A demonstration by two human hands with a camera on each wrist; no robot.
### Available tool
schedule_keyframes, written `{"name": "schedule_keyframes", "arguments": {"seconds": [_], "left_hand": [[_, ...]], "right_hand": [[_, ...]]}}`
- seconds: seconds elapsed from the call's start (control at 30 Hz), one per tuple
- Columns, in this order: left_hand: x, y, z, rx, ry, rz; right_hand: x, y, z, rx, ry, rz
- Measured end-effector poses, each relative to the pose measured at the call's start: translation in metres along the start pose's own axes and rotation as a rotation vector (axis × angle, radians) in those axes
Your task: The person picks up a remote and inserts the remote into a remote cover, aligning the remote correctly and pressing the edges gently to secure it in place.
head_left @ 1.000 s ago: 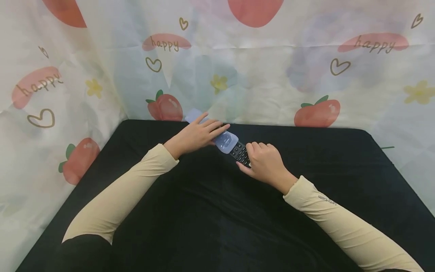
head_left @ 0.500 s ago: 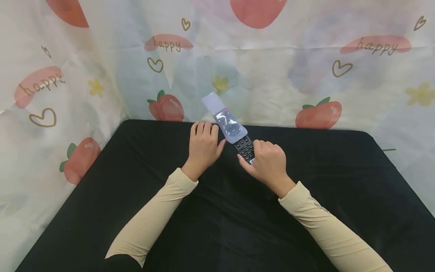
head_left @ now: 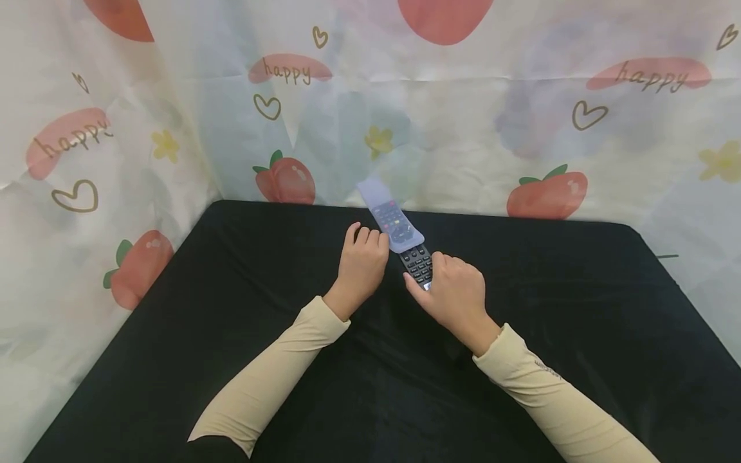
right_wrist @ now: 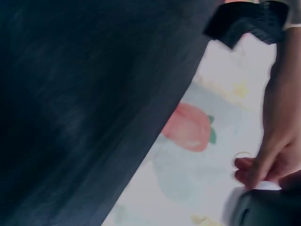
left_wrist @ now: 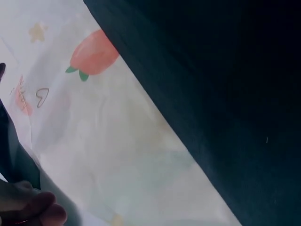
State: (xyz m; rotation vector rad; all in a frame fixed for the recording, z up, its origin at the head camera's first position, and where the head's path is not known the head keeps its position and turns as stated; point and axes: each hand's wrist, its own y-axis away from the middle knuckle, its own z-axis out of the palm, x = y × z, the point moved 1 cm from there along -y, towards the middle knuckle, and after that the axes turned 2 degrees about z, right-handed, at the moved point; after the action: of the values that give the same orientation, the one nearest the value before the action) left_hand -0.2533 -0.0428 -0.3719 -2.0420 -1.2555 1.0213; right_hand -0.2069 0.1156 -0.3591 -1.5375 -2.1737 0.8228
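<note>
A dark remote control (head_left: 417, 263) with rows of buttons slants up and left above the black cloth. My right hand (head_left: 457, 292) grips its lower end, thumb along the near side. Over the remote's upper part sits a translucent bluish sleeve (head_left: 396, 222), its loose, flat end extending past the remote. My left hand (head_left: 363, 260) is at the sleeve's lower left edge with curled fingers, pinching it there; the thumb is hidden in the head view. In the right wrist view the left hand (right_wrist: 277, 157) shows bent fingers close over a dark shape at the bottom corner.
A black cloth (head_left: 289, 386) covers the table. Behind and to the left hangs a pale curtain (head_left: 451, 141) printed with red fruit, hearts and yellow flowers, meeting the table's far edge just beyond the sleeve.
My left hand came off the top of the sleeve, moved toward me, then shifted right to its edge. The remote and sleeve swung more upright, then dipped slightly; my right hand kept its grip.
</note>
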Motion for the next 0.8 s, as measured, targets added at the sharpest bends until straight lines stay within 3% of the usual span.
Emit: {"name": "schedule_keyframes", "arguments": {"seconds": [0.13,0.33,0.57,0.8], "left_hand": [[0.0030,0.0031,-0.0003,-0.020,0.050,0.017],[0.0028,0.0045,-0.0025,0.022,0.118,0.055],[0.0028,0.0052,-0.0044,0.051,0.172,0.154],[0.0050,0.0075,-0.0066,0.071,0.181,0.205]], "right_hand": [[-0.0020,0.0001,-0.0049,-0.039,-0.006,0.034],[-0.0014,0.0010,-0.0071,-0.057,-0.007,0.049],[0.0003,0.0031,-0.0075,-0.017,-0.021,0.046],[0.0018,0.0025,-0.0077,-0.021,-0.026,0.048]]}}
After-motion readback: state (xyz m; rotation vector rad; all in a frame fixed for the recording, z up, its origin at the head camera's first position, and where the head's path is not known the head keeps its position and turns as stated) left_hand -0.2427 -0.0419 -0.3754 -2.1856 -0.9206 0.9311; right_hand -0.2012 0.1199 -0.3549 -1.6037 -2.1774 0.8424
